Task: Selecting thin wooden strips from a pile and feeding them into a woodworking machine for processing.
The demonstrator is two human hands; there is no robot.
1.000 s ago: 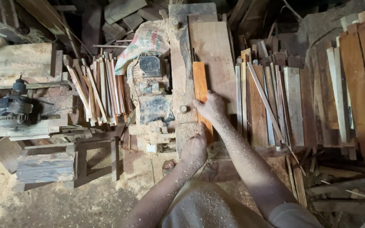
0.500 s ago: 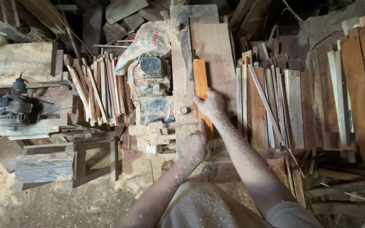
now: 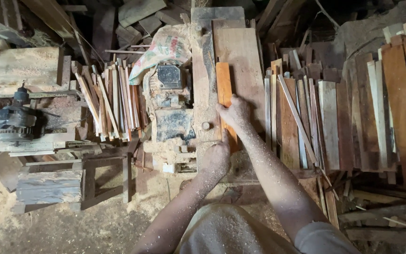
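A narrow orange-brown wood strip lies lengthwise on the dusty saw table, beside a wide plank. My right hand presses flat on the strip's middle, fingers spread over it. My left hand rests on the strip's near end at the table's front edge; its fingers are hidden. Both forearms are coated in sawdust.
An electric motor sits left of the table under a printed sack. Thin slats pile at left, wider boards at right. Another motor sits on a wooden stand far left. Sawdust covers the floor.
Both hands and the strip have edged slightly away from me along the table. Nothing else has moved.
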